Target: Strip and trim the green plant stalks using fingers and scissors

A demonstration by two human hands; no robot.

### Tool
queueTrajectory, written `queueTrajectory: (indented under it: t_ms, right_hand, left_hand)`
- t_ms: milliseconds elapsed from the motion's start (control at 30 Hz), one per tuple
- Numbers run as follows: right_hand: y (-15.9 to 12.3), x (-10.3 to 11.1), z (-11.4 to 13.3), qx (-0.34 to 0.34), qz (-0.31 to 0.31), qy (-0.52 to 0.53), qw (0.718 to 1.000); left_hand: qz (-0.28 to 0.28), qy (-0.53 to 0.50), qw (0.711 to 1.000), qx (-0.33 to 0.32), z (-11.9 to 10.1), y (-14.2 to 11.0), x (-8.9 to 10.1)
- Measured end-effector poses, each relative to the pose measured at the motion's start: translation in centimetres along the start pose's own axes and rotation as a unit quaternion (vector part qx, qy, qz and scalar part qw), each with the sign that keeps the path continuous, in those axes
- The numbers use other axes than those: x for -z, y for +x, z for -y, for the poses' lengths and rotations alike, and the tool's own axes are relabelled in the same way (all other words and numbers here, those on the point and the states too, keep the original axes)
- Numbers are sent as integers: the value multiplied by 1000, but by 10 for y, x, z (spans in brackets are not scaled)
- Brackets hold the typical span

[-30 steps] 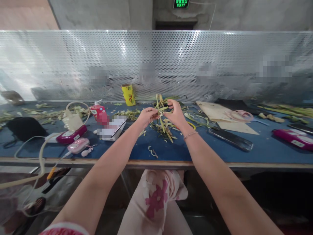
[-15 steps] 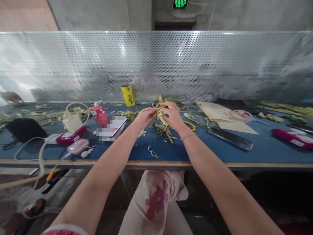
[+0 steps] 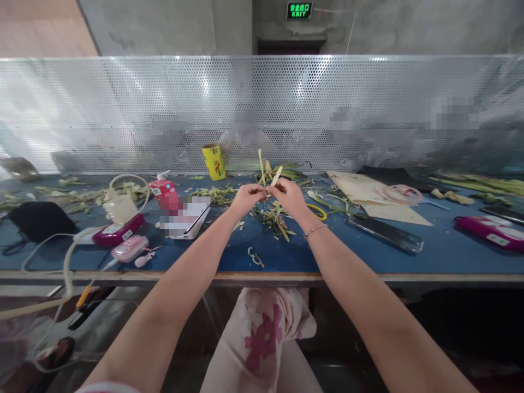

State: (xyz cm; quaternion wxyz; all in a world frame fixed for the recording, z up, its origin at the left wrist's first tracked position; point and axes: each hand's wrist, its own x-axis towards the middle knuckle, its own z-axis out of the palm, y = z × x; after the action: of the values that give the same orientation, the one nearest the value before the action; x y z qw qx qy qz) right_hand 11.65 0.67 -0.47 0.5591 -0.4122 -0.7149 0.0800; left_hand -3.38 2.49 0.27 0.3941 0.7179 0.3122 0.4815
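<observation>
Left hand (image 3: 250, 198), fingertips pinched on an upright green stalk (image 3: 261, 164) above mid-tabletop (image 3: 301, 254), back from the front edge; plant scraps (image 3: 275, 221) below, suggesting work part-done, the stalk unfinished; right hand (image 3: 289, 194) pinching a pale strip (image 3: 277, 176).

This looks like a workshop, and a bare one. Beyond both hands stands a raw concrete wall (image 3: 164, 27), with a lit green exit sign (image 3: 299, 11) in Chinese and English above, the sort found in working premises. A perforated metal screen (image 3: 135, 87) lines the far side of the long, blue-topped counter (image 3: 286, 259), like a divider at a work station. Handwork shows too: the left hand (image 3: 249, 197) and right hand (image 3: 287, 194) pinch plant strips (image 3: 277, 174), and plant scraps (image 3: 278, 224) litter the surface below them and out to either side. A dark phone (image 3: 387, 233) lies right of the right hand among the clutter.
</observation>
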Motion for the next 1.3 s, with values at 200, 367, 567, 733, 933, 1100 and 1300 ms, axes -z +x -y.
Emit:
queueTrajectory:
  t_ms: [200, 367, 567, 733, 933, 1100, 1300]
  right_hand:
    - [1, -4, 0, -100, 9, 93, 991]
    - [6, -6, -13, -167, -22, 130, 977]
    - [8, -14, -15, -303, 9, 334, 893]
    - [7, -18, -14, -190, -60, 290, 936]
    - [3, -13, -3, -61, -85, 244, 964]
    - [6, -13, -2, -79, -61, 233, 967]
    - [7, -10, 5, -76, -41, 130, 988]
  left_hand:
    - [-25, 146, 987, -63, 1, -1, -3]
    - [-44, 138, 988, -51, 3, 0, 1]
    - [-82, 114, 990, -31, 2, 3, 3]
    - [-87, 104, 991, -1, 6, 4, 1]
    - [-64, 59, 996, 35, 2, 0, -2]
    - [-52, 74, 996, 21, 1, -1, -3]
    - [-44, 47, 998, -6, 12, 3, -4]
